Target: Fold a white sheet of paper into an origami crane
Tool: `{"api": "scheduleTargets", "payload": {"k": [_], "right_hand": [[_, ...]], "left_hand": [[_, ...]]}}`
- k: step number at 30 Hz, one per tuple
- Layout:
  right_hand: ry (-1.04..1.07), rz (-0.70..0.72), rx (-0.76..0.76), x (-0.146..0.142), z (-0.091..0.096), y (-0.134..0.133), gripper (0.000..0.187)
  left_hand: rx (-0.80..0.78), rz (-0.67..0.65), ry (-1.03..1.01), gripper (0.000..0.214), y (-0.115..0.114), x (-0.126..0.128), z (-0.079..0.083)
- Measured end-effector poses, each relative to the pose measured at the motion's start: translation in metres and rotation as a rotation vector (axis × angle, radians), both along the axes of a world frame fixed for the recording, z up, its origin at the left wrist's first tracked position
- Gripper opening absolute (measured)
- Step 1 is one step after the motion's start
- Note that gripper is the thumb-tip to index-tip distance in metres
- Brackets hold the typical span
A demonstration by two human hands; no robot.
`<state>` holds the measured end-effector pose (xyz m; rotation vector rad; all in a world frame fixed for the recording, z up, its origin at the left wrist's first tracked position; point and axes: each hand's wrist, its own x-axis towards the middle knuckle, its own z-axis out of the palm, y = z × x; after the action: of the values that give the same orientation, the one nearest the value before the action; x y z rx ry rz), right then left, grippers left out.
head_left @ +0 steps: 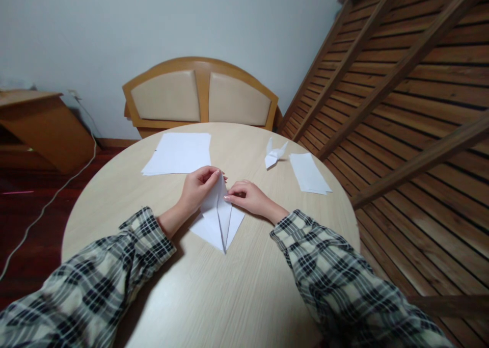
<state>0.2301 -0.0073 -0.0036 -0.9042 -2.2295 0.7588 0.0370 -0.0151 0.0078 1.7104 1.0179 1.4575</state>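
Note:
A white sheet folded into a kite-like point (219,220) lies on the round pale wooden table (214,292), its tip aimed toward me. My left hand (198,187) pinches the top flap of this folded paper at its far end. My right hand (246,196) presses its fingertips on the same far end from the right, fingers curled together. Both sleeves are plaid.
A stack of white sheets (179,153) lies at the table's far left. A finished folded paper figure (274,154) and a narrow pile of paper strips (308,173) sit at the far right. A padded wooden chair (200,97) stands behind the table, slatted wooden boards (412,83) lean on the right.

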Motion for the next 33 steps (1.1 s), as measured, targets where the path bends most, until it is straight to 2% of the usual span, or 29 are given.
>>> {"api": "scheduleTargets", "payload": {"k": [2, 8, 16, 26, 33], "right_hand": [[0.056, 0.006, -0.022, -0.002, 0.001, -0.001, 0.019], [0.213, 0.026, -0.179, -0.007, 0.001, -0.002, 0.041], [0.275, -0.039, -0.232, -0.011, -0.001, -0.003, 0.032], [0.299, -0.092, -0.202, -0.012, -0.002, -0.004, 0.030], [0.219, -0.099, -0.106, -0.009, -0.004, -0.003, 0.032]], "left_hand": [[0.024, 0.029, 0.006, 0.021, -0.001, 0.002, -0.002], [0.082, 0.105, 0.068, 0.021, -0.001, 0.009, -0.007], [0.122, 0.119, 0.130, 0.022, -0.001, 0.010, -0.008], [0.102, 0.102, 0.117, 0.026, -0.001, 0.011, -0.007], [0.016, -0.009, 0.092, 0.019, 0.001, 0.011, -0.011]]}}
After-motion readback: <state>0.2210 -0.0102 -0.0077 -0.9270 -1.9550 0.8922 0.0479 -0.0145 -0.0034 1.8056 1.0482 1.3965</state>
